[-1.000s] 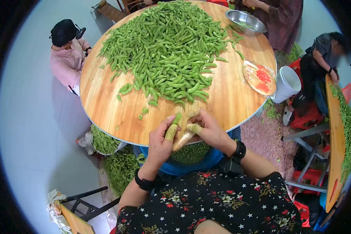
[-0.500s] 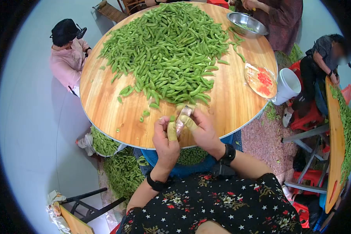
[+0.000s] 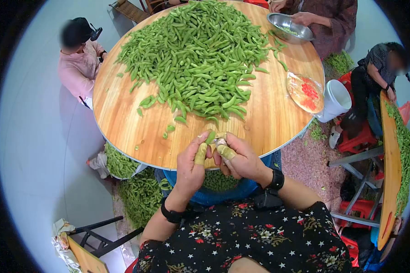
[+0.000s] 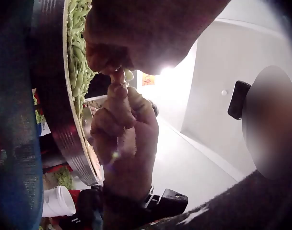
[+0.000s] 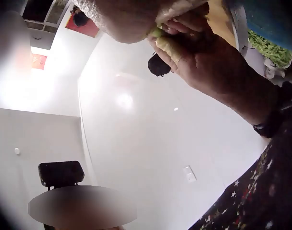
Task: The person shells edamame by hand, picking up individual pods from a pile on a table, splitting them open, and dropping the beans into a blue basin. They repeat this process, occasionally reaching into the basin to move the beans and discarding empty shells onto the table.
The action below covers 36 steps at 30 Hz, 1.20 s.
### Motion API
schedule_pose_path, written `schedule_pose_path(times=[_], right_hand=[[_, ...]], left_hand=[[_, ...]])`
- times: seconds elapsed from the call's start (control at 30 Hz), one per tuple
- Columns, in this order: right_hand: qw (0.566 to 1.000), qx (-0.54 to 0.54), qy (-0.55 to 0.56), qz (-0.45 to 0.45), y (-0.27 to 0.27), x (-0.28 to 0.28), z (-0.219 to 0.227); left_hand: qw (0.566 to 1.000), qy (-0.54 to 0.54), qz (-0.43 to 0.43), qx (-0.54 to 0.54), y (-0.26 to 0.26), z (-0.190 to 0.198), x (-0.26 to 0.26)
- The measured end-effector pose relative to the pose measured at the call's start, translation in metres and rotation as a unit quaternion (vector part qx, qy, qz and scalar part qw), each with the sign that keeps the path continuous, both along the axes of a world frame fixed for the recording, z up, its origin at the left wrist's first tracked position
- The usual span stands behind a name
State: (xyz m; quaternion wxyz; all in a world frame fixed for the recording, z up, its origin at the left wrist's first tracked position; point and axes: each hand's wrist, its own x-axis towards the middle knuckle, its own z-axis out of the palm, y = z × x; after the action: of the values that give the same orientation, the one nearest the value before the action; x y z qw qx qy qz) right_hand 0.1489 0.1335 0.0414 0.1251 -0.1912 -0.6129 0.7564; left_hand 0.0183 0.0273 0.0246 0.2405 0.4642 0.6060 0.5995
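Note:
In the head view my left hand (image 3: 190, 164) pinches a green soybean pod (image 3: 210, 137) upright between its yellow-taped thumb and index finger. My right hand (image 3: 242, 157), its thumb also taped yellow, has curled fingers right beside the pod. Something shiny in clear film shows between the right thumb and index finger; I cannot tell whether it is a wrapped fingertip. In the left wrist view the right hand (image 4: 129, 120) pinches at the pod's pale end. The right wrist view shows the left hand (image 5: 198, 62) with the pod (image 5: 157, 32) at its fingertips.
A large pile of soybean pods (image 3: 196, 59) covers the far part of the round wooden table (image 3: 269, 113). Below its near edge is a blue tub (image 3: 205, 195) of green beans. A metal bowl (image 3: 282, 19) and white buckets (image 3: 337, 98) stand right. Other people sit around.
The shiny film-wrapped thing by my right thumb, long and plain earlier, is now mostly hidden. The pod shows higher above my left thumb. Another person's hand has come over the metal bowl.

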Motion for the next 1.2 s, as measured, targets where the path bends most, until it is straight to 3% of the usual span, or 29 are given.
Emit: schedule_pose_path(times=[0.17, 0.23, 0.43, 0.57, 0.63, 0.7, 0.73, 0.77, 0.8, 0.83, 0.87, 0.9, 0.93, 0.97, 1.03, 1.1, 1.13, 1.17, 1.2], right_hand=[[0.998, 0.025, 0.052, -0.011, -0.005, 0.001, -0.004], [0.998, 0.041, 0.054, -0.005, -0.005, 0.002, -0.004], [0.996, 0.044, 0.066, -0.034, -0.006, 0.003, -0.001], [0.997, 0.053, 0.055, -0.022, -0.005, 0.006, 0.003], [0.996, 0.064, 0.054, -0.024, -0.006, 0.007, 0.002], [0.920, 0.367, 0.120, -0.071, -0.006, 0.008, -0.001], [0.921, 0.364, 0.118, -0.070, -0.007, 0.010, 0.001], [0.979, 0.185, 0.083, -0.010, -0.007, 0.013, 0.006], [0.998, 0.000, 0.045, 0.050, -0.006, 0.014, 0.010], [0.998, -0.001, 0.045, 0.049, -0.005, 0.013, 0.008], [0.984, -0.164, 0.042, 0.058, -0.003, 0.012, 0.003], [0.943, -0.323, 0.038, 0.065, -0.002, 0.012, -0.001], [0.930, -0.361, 0.036, 0.059, -0.003, 0.012, -0.004], [0.930, -0.361, 0.034, 0.059, -0.002, 0.012, -0.005], [0.923, -0.376, 0.029, 0.074, -0.001, 0.013, -0.006], [0.943, -0.328, 0.008, 0.059, -0.001, 0.013, -0.007], [0.959, -0.280, -0.014, 0.044, -0.001, 0.013, -0.007], [0.959, -0.278, -0.013, 0.045, -0.002, 0.012, -0.005], [0.970, -0.241, -0.025, 0.027, -0.004, 0.011, -0.004]], left_hand=[[0.998, 0.058, 0.002, -0.017, -0.002, 0.008, -0.003], [0.977, 0.208, 0.021, 0.046, 0.001, 0.008, -0.005], [0.997, 0.072, -0.030, -0.024, -0.006, 0.016, -0.002], [0.995, 0.061, -0.057, -0.063, -0.006, 0.018, -0.007], [0.942, 0.324, -0.037, 0.081, -0.002, 0.019, -0.008], [0.933, 0.345, -0.034, 0.097, -0.008, 0.020, -0.004], [0.923, 0.366, -0.031, 0.113, -0.012, 0.019, -0.001], [0.924, 0.365, -0.032, 0.110, -0.017, 0.018, 0.001], [0.986, 0.149, -0.075, 0.017, -0.020, 0.016, 0.001], [0.987, -0.077, -0.114, -0.078, -0.022, 0.015, 0.001], [0.987, -0.078, -0.115, -0.079, -0.021, 0.010, 0.000], [0.939, -0.297, -0.155, -0.077, -0.018, 0.002, -0.003], [0.841, -0.502, -0.186, -0.071, -0.017, -0.003, -0.003], [0.840, -0.504, -0.187, -0.071, -0.017, -0.005, -0.002], [0.932, -0.321, -0.142, -0.086, -0.018, -0.003, 0.000], [0.984, -0.120, -0.091, -0.096, -0.019, 0.001, 0.001], [0.993, -0.016, -0.064, -0.099, -0.018, 0.002, 0.000], [0.993, -0.016, -0.063, -0.097, -0.017, 0.003, -0.001], [0.980, 0.192, -0.034, -0.032, -0.016, 0.004, -0.002]])
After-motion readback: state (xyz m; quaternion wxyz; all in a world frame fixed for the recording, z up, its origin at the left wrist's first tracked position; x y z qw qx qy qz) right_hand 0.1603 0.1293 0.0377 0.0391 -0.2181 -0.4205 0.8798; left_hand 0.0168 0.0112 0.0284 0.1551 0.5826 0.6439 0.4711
